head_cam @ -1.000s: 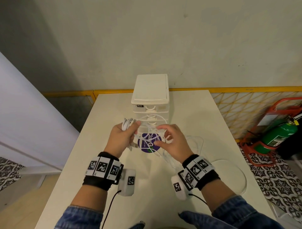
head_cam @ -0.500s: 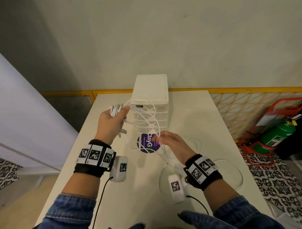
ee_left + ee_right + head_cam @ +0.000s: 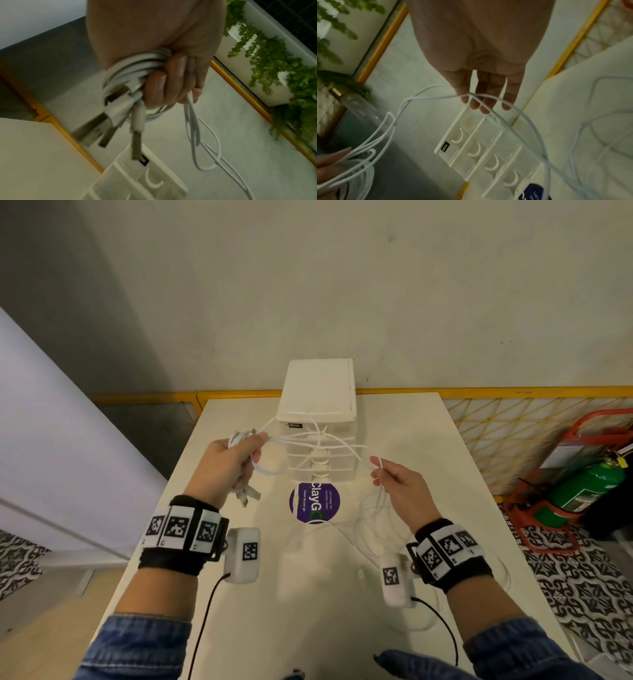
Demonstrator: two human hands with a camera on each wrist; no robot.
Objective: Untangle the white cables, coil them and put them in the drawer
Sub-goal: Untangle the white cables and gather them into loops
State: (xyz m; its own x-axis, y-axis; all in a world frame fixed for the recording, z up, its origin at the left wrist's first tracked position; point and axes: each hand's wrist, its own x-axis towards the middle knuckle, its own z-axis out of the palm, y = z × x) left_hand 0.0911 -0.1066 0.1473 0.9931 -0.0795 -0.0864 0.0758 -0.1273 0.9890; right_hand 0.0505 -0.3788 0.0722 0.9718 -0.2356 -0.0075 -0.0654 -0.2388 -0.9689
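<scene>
Cables: white cables point(image 3: 318, 440) hang stretched in the air between the 2 hands, crossing in front of the drawer unit; more loose loops lie on the table near the right wrist.
Bundle: a coiled bunch of cable point(image 3: 135, 67) sits in the left fist, with 3 metal plugs point(image 3: 109, 119) sticking out below the fingers.
Left hand: the left hand point(image 3: 227, 465) is raised above the table's left side, fingers curled tight round the bunch.
Right hand: the right hand point(image 3: 399, 486) is held up to the right of the unit, thumb and fingertips pinching a thin strand; in the right wrist view the strand runs across the fingers point(image 3: 488, 94).
Drawer unit: a small white drawer unit point(image 3: 317, 419) stands at the table's far middle, 4 drawers with curved handles, all pushed in.
Writing: a black tag point(image 3: 445, 147) on the unit's top front corner reads partly "abox"; a round purple sticker point(image 3: 315, 503) on the table in front of it reads "ClayG" and "Clean as you go".
Table: a white table point(image 3: 428, 440) against the wall.
Aside: a green fire extinguisher point(image 3: 582, 491) in a red stand on the patterned floor, right.
</scene>
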